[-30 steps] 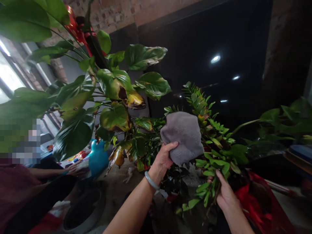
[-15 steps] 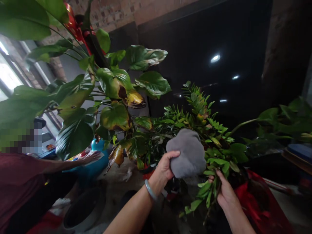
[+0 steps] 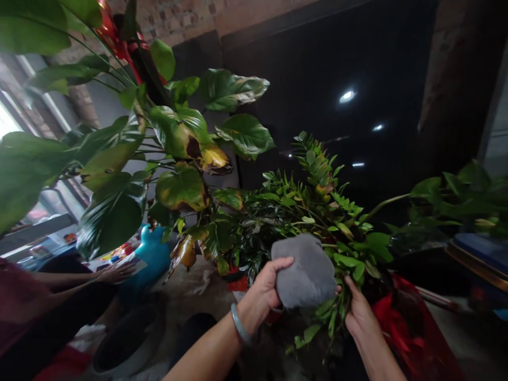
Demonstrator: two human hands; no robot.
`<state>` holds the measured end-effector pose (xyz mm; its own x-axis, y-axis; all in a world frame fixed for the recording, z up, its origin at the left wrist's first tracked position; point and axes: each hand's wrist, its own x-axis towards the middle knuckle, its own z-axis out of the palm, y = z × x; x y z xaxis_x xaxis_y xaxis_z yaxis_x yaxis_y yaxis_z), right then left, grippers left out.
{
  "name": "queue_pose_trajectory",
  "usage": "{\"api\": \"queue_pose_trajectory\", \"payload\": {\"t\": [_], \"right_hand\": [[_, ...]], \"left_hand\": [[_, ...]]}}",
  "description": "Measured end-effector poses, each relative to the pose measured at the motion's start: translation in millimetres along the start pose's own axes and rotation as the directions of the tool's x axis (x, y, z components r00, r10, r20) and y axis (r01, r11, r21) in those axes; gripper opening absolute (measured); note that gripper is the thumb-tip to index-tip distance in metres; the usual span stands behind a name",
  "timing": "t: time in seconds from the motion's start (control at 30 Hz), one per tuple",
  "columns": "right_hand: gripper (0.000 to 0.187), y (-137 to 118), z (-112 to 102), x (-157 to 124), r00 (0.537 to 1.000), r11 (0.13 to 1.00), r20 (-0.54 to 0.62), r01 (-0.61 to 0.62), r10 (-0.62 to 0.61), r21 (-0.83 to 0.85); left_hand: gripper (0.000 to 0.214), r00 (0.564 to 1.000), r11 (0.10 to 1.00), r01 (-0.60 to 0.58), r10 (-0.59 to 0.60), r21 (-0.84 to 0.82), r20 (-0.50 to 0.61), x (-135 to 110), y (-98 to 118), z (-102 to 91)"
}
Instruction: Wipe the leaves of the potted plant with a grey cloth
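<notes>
Right up close, the left hand (image 3: pixel 268 283), with a smooth pale grey-green bangle (image 3: pixel 240 325) on its wrist, has its thumb pressed down on the left edge of a soft, plain grey fabric cloth (image 3: pixel 305 272). Opposite, the right hand (image 3: pixel 360 313) has thumb and fingertips closed round a bunch of thin green leafy stems (image 3: pixel 337 320), and the cloth sits between the two hands, hiding part of that greenery. What'd worry me: the cloth's only gripped along one side, so it could flop or slide if that thumb eases off, and the stems look skinny enough that a hard tug or squeeze might crease one or strip leaves. Left-hand fingers are tucked behind the cloth, so no clue how they're spread, and I can't tell if its far edge touches the right fingertips. Further out there's a crumpled shiny red bag-like thing (image 3: pixel 415 328), too dim to make out properly, then a bushy green plant (image 3: pixel 313 203) whose base is hidden. Over left, a co-worker's hand (image 3: pixel 119 271) is by a rounded turquoise object (image 3: pixel 154 256), with the person cut off at the edge. Way back, a glossy black panel (image 3: pixel 301 100) shows bright white spots, maybe reflections.
</notes>
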<state>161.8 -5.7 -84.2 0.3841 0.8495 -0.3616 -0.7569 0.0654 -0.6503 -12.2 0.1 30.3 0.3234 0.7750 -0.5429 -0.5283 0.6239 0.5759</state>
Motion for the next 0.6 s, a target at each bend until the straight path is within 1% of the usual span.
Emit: {"api": "queue_pose_trajectory", "payload": {"t": [0.03,0.07,0.1,0.13,0.17,0.2,0.23,0.3,0.33,0.37,0.4,0.43,0.47,0.5,0.53,0.6], "right_hand": [[0.04,-1.4,1.4,-1.9,1.0,1.0,-0.003,-0.01,0.01,0.015],[0.04,-2.8,3.3,-3.7,1.0,0.999,-0.01,-0.025,0.025,0.034],[0.04,-4.0,5.4,-5.4,0.999,0.998,-0.017,-0.039,0.04,0.053],[0.04,-5.0,7.3,-6.7,0.999,0.997,-0.017,-0.047,0.048,0.066],[0.038,-5.7,8.8,-7.4,0.998,0.996,-0.014,-0.053,0.054,0.078],[0.036,-6.0,9.8,-7.5,0.998,0.994,-0.009,-0.056,0.057,0.088],[0.034,-6.1,10.1,-7.1,0.998,0.994,-0.006,-0.058,0.059,0.098],[0.031,-5.4,8.6,-5.1,0.998,0.992,-0.009,-0.058,0.059,0.109],[0.031,-5.0,7.1,-3.9,0.998,0.992,-0.014,-0.059,0.061,0.109],[0.03,-4.6,5.4,-2.8,0.998,0.992,-0.018,-0.062,0.064,0.106],[0.03,-4.4,3.7,-2.0,0.998,0.993,-0.02,-0.063,0.066,0.099],[0.031,-4.3,2.2,-1.5,0.998,0.994,-0.018,-0.064,0.066,0.091],[0.031,-4.3,1.2,-1.4,0.998,0.995,-0.012,-0.063,0.064,0.082],[0.032,-4.3,0.8,-1.7,0.998,0.996,-0.002,-0.059,0.059,0.072],[0.033,-4.4,1.0,-2.2,0.999,0.997,0.011,-0.054,0.053,0.064],[0.035,-3.9,2.9,-3.4,0.999,0.998,0.037,-0.041,0.039,0.052]], "left_hand": [[0.025,0.995,0.996,-0.089,0.09,-0.03,0.033,-1.6,12.1,9.9],[0.026,0.982,0.983,-0.177,0.18,-0.057,0.056,-1.5,23.8,19.4],[0.027,0.965,0.966,-0.247,0.252,-0.071,0.068,0.4,33.6,27.2],[0.027,0.955,0.956,-0.284,0.288,-0.07,0.065,3.9,40.0,32.2],[0.026,0.956,0.956,-0.287,0.29,-0.056,0.048,8.5,42.0,33.7],[0.025,0.965,0.965,-0.261,0.262,-0.033,0.019,13.6,39.2,31.3],[0.023,0.977,0.977,-0.213,0.213,-0.006,-0.017,18.3,31.9,25.2],[0.021,0.994,0.996,-0.065,0.069,0.056,-0.085,23.6,7.6,5.3],[0.022,0.995,0.996,0.019,-0.01,0.088,-0.102,22.9,-6.0,-5.9],[0.024,0.992,0.989,0.095,-0.084,0.117,-0.095,19.8,-18.1,-16.1],[0.026,0.988,0.979,0.147,-0.139,0.14,-0.062,14.6,-26.8,-24.0],[0.028,0.986,0.975,0.165,-0.165,0.151,-0.014,7.8,-30.9,-28.8],[0.03,0.987,0.978,0.151,-0.158,0.145,0.041,0.2,-29.6,-30.1],[0.031,0.989,0.987,0.106,-0.117,0.123,0.092,-7.2,-23.1,-28.1],[0.03,0.99,0.995,0.043,-0.054,0.088,0.129,-13.8,-12.3,-23.8],[0.024,0.984,0.995,-0.096,0.095,-0.002,0.153,-21.9,15.6,-12.5]]}}
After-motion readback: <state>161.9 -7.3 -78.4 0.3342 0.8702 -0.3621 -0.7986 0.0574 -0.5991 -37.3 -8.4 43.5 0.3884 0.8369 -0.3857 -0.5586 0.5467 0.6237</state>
